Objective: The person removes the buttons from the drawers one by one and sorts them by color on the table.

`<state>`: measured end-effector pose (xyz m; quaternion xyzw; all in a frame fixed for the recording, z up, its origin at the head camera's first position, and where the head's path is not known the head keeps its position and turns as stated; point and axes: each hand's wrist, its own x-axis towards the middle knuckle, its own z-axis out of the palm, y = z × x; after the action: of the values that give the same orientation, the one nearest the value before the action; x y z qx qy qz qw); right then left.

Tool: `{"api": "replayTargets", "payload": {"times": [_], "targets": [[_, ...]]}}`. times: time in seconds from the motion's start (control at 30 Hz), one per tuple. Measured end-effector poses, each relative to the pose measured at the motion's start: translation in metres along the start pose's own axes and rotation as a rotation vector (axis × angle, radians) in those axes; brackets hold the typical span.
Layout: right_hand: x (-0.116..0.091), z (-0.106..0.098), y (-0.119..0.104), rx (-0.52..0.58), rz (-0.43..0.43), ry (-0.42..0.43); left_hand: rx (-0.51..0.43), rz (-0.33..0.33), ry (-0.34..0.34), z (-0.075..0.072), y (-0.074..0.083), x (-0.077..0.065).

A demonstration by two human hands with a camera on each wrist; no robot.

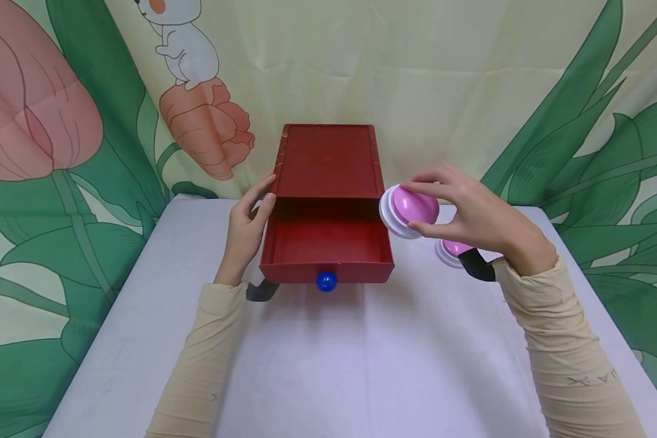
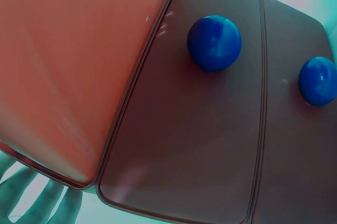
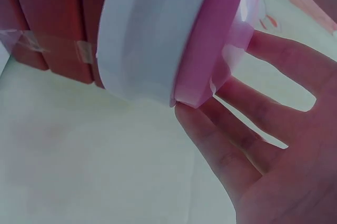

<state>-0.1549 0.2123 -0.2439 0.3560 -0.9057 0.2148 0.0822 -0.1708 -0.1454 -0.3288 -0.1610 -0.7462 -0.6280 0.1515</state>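
Note:
My right hand (image 1: 471, 204) holds a round push button (image 1: 420, 205), with a pink dome on a white base, between thumb and fingers. It is tilted, beside the right edge of a red drawer cabinet (image 1: 328, 159). The cabinet's top drawer (image 1: 295, 274) is pulled out and has a blue knob (image 1: 326, 281). Against the cabinet's left side rests my left hand (image 1: 246, 228), fingers extended. In the left wrist view, its fingers (image 2: 39, 197) lie along that side, near drawer fronts with blue knobs (image 2: 214, 42). The right wrist view shows fingertips on the pink part (image 3: 210, 60).
A second pink and white button (image 1: 450, 252) lies on the white-covered table (image 1: 317, 377), partly hidden by the right wrist's black strap (image 1: 476, 266). Behind the cabinet hangs a printed cloth (image 1: 427, 73) with leaves, a carrot and a rabbit.

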Motion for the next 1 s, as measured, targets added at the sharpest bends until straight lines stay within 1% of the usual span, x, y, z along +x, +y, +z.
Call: {"api": "replayTargets", "payload": {"times": [0.17,0.33,0.57,1.0], "targets": [[-0.004,0.001,0.005,0.016,0.025,0.016,0.0,0.0,-0.001,0.0,0.001,0.0],[-0.008,0.002,0.009,0.027,0.066,0.012,-0.003,0.0,-0.002,0.0,0.001,0.0],[-0.013,0.01,0.022,0.048,0.097,0.006,-0.006,0.0,-0.001,0.0,0.001,0.0],[-0.021,0.032,0.05,0.134,0.255,-0.06,-0.007,-0.003,0.002,0.001,0.002,0.0]]}}
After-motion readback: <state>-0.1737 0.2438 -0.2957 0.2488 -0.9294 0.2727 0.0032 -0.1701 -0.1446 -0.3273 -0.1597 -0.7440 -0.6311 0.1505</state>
